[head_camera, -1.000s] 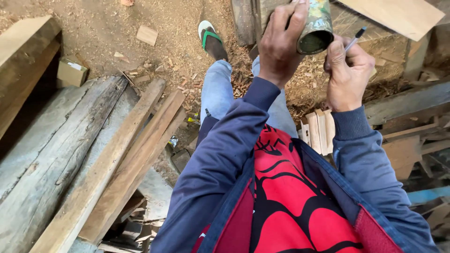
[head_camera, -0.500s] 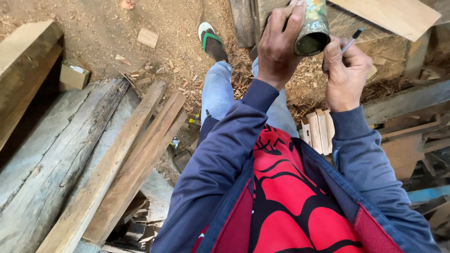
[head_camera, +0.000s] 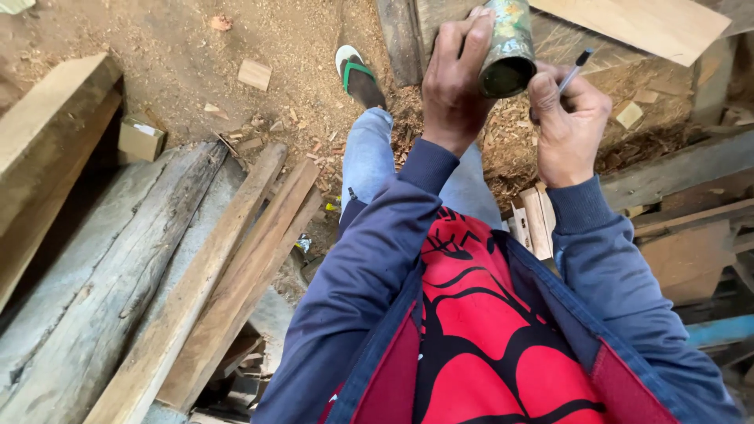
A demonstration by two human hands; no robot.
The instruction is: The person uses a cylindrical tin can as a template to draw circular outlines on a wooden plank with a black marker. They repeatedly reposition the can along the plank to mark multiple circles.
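Planks (head_camera: 228, 259) lie at the left of the sawdust floor (head_camera: 181, 55), unchanged. Left hand (head_camera: 454, 82) wraps closed around the paint-stained can (head_camera: 506, 47), which has slid slightly left and tilted since earlier. Right hand (head_camera: 567, 126), closed on a pen (head_camera: 576, 69), has drawn closer, thumb now beside the can's open mouth.

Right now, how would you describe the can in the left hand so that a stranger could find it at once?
Look at the top middle, above the person's blue sleeves. The left hand grips a can, its dark open end facing the camera. It is the only round, paint-stained thing among flat wood; the right hand beside it holds a pen.
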